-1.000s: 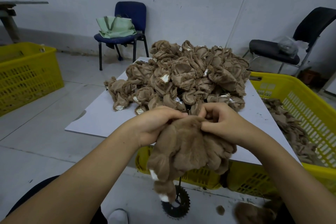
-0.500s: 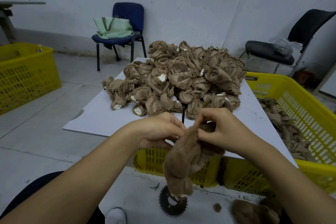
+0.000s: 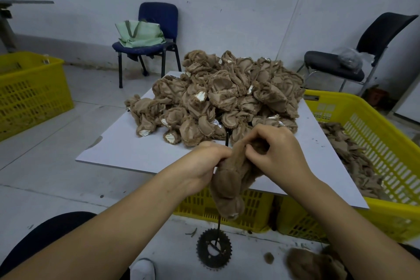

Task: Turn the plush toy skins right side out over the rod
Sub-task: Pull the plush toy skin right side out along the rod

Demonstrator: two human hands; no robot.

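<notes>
Head view: brown plush skin (image 3: pixel 229 179) is hanging fuzzy side out over the thin black rod (image 3: pixel 226 138), just in front of the white tabletop (image 3: pixel 127 143) near edge. Long axis is running near vertical, top bunched at the hands, lower end (image 3: pixel 234 209) pointing down at the floor. Rod tip is poking up between the hands; its lower part (image 3: pixel 218 225) is dropping to a toothed sprocket base (image 3: pixel 213 249) on the concrete floor. Left hand (image 3: pixel 204 163) is gripping the skin's upper left, fingers curled into the fabric. Right hand (image 3: pixel 277 150) is pinching the top edge, fingers clenched on it. Pile of inside-out skins (image 3: pixel 222 98) is sitting on the tabletop behind. Yellow crates (image 3: pixel 372 134) are standing right and under; another (image 3: pixel 29 88) far left. Blue chair (image 3: pixel 156 27) with green bag (image 3: pixel 138 34) and a black chair (image 3: pixel 363 48) are standing by the grey wall. Versus half a second ago: skin is sitting lower and stretched longer, more rod tip showing.
</notes>
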